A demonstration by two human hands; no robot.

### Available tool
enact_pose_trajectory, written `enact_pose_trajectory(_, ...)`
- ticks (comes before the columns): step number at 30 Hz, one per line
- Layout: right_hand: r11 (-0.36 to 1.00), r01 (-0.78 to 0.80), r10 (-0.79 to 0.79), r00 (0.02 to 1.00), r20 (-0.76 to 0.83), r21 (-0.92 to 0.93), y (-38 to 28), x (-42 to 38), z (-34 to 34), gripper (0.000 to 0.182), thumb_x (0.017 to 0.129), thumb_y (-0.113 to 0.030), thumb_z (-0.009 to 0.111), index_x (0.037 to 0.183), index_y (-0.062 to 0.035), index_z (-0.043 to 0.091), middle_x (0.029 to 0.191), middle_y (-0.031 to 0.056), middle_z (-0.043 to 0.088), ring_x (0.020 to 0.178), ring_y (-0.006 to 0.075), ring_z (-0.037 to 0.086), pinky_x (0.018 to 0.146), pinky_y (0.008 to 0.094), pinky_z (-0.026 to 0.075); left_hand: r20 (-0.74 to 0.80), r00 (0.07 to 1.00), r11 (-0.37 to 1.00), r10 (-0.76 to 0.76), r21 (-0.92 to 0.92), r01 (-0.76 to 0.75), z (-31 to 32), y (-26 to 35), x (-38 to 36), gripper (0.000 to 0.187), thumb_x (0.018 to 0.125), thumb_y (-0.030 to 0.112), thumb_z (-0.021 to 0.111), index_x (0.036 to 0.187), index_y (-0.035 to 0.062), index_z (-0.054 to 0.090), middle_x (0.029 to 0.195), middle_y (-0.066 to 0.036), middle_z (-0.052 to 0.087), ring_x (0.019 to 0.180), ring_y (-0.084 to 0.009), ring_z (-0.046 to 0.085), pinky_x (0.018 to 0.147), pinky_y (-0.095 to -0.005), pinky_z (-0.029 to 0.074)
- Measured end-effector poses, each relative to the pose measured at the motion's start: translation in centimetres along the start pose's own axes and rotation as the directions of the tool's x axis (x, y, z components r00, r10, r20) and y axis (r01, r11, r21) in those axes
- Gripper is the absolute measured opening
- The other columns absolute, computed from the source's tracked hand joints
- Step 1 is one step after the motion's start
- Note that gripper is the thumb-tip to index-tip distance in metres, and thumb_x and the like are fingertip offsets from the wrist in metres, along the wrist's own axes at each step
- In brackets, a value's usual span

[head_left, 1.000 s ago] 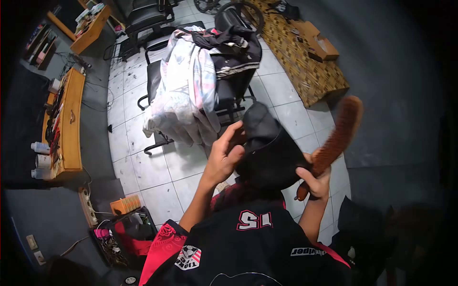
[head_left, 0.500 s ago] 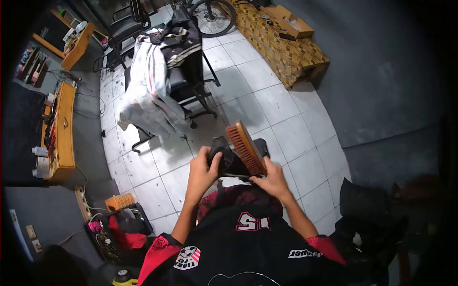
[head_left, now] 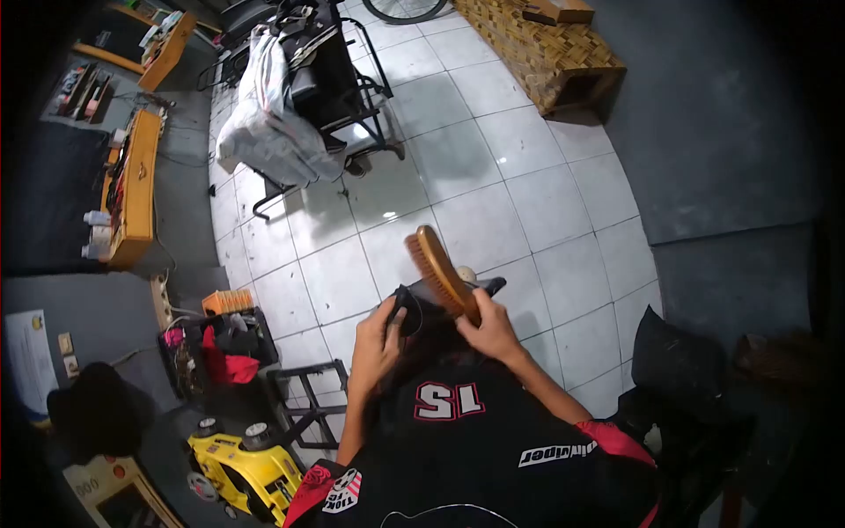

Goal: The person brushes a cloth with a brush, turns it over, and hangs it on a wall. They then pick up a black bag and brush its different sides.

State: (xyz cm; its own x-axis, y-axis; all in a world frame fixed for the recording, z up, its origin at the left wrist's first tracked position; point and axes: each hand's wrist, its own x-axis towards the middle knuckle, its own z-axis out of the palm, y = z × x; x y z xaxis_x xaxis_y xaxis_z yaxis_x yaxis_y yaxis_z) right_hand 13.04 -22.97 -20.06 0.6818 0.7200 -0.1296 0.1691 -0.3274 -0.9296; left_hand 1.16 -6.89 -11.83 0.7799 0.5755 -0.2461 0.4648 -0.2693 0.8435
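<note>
My right hand (head_left: 493, 327) is wrapped round the lower end of a wooden-backed brush (head_left: 444, 275), its reddish-brown bristles turned toward the left. The brush stands tilted, its top leaning up and left. In my left hand (head_left: 375, 345), thumb and fingers close on a small black object (head_left: 408, 312) with a thin loop at its side; I cannot tell what kind it is. The brush is just right of that object, its bristles facing it. Below both hands is the black shirt I wear, with the number 15 on it.
A black chair (head_left: 304, 84) draped with a striped white cloth (head_left: 264, 132) stands ahead on white tiles. At left are a wooden drawer counter (head_left: 139, 189) and a tray holding red cloth (head_left: 231, 363). A yellow toy car (head_left: 246, 475) lies lower left. A woven bench (head_left: 563, 66) lines the right wall.
The view has tipped downward, bringing the toy car into sight. The brush has turned to show more of its wooden back. Both hands keep their hold.
</note>
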Motion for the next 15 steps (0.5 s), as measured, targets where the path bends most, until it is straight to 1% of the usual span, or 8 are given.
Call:
enact_pose_trajectory(3, 0.998, 0.032, -0.026, 0.993, -0.116, 0.050, 0.9, -2.9, -1.0, 0.027, 0.080, -0.010, 0.059, 0.102, 0.0005, 0.047, 0.073, 0.0149, 0.060, 0.066, 0.0232, 0.063, 0.059, 0.0341, 0.047, -0.052, 0.970, 0.964, 0.236, 0.137, -0.227, 0.7, -1.1, -2.8, 0.016, 0.087, 0.005, 0.051, 0.101, -0.0034, 0.055, 0.093, -0.019, 0.057, 0.075, -0.0250, 0.058, 0.065, -0.0298, 0.044)
enact_pose_trajectory(4, 0.948, -0.132, 0.141, 0.990, -0.011, 0.290, 1.2, -4.1, -1.4, 0.032, 0.084, -0.016, 0.054, 0.110, 0.0005, 0.049, 0.083, 0.0215, 0.061, 0.079, 0.0384, 0.062, 0.063, 0.0386, 0.048, -0.088, 0.934, 0.931, 0.347, 0.150, -0.332, 1.1, -1.2, -3.7, 0.015, 0.087, 0.005, 0.052, 0.099, -0.0044, 0.055, 0.105, -0.019, 0.055, 0.081, -0.0236, 0.057, 0.069, -0.0279, 0.044)
enact_pose_trajectory(7, 0.921, -0.381, 0.374, 0.923, 0.090, 0.080, 0.7, -8.3, -3.5, 0.032, 0.088, -0.024, 0.051, 0.110, -0.0008, 0.050, 0.084, 0.0193, 0.062, 0.080, 0.0326, 0.063, 0.067, 0.0372, 0.048, -0.096, 0.950, 0.950, 0.298, -0.066, -0.304, 2.4, -2.0, -6.8, 0.015, 0.087, 0.006, 0.052, 0.097, -0.0057, 0.055, 0.108, -0.017, 0.056, 0.081, -0.0217, 0.058, 0.071, -0.0271, 0.045)
enact_pose_trajectory(8, 0.986, -0.163, 0.165, 0.982, -0.096, 0.028, 2.3, -10.0, -2.9, 0.033, 0.089, -0.029, 0.050, 0.109, -0.0019, 0.052, 0.080, 0.0165, 0.061, 0.078, 0.0264, 0.063, 0.069, 0.0364, 0.047, -0.088, 0.969, 0.955, 0.229, -0.172, -0.242, 3.0, -2.1, -8.2, 0.020, 0.087, 0.009, 0.053, 0.100, -0.0067, 0.056, 0.103, -0.016, 0.059, 0.081, -0.0175, 0.057, 0.071, -0.0270, 0.045)
enact_pose_trajectory(11, 0.961, -0.269, 0.264, 0.961, -0.082, -0.063, 3.6, -15.4, -3.8, 0.029, 0.090, -0.026, 0.049, 0.106, -0.0017, 0.053, 0.074, 0.0142, 0.059, 0.073, 0.0243, 0.060, 0.069, 0.0365, 0.046, -0.172, 0.966, 0.940, 0.195, -0.248, -0.234, 5.5, -4.7, -11.0, 0.026, 0.088, 0.013, 0.055, 0.104, -0.0073, 0.057, 0.088, -0.014, 0.062, 0.076, -0.0136, 0.056, 0.069, -0.0261, 0.045)
enact_pose_trajectory(12, 0.925, -0.378, 0.378, 0.925, -0.032, 0.031, 3.5, -17.1, -4.3, 0.026, 0.090, -0.023, 0.047, 0.103, -0.0006, 0.053, 0.070, 0.0130, 0.057, 0.066, 0.0246, 0.058, 0.064, 0.0363, 0.045, -0.192, 0.956, 0.938, 0.222, -0.225, -0.263, 5.9, -4.7, -11.7, 0.029, 0.088, 0.014, 0.055, 0.108, -0.0070, 0.056, 0.073, -0.008, 0.060, 0.069, -0.0095, 0.051, 0.064, -0.0236, 0.042)
enact_pose_trajectory(13, 0.929, -0.367, 0.369, 0.929, -0.035, 0.048, 3.9, -18.7, -4.4, 0.025, 0.090, -0.022, 0.047, 0.102, -0.0004, 0.053, 0.068, 0.0114, 0.056, 0.064, 0.0228, 0.057, 0.062, 0.0350, 0.045, -0.205, 0.954, 0.936, 0.220, -0.231, -0.266, 6.3, -4.5, -12.4, 0.026, 0.088, 0.015, 0.055, 0.103, -0.0062, 0.058, 0.066, -0.001, 0.052, 0.062, -0.0069, 0.044, 0.056, -0.0219, 0.037)
enact_pose_trajectory(15, 0.930, -0.361, 0.364, 0.931, -0.028, 0.074, 4.6, -22.5, -5.0, 0.024, 0.091, -0.021, 0.046, 0.100, -0.0001, 0.053, 0.064, 0.0083, 0.054, 0.059, 0.0190, 0.055, 0.057, 0.0325, 0.044, -0.203, 0.971, 0.904, 0.126, -0.380, -0.197, 6.8, -3.5, -13.8, 0.023, 0.089, 0.016, 0.054, 0.096, -0.0054, 0.058, 0.066, 0.004, 0.045, 0.061, -0.0049, 0.038, 0.053, -0.0210, 0.032)
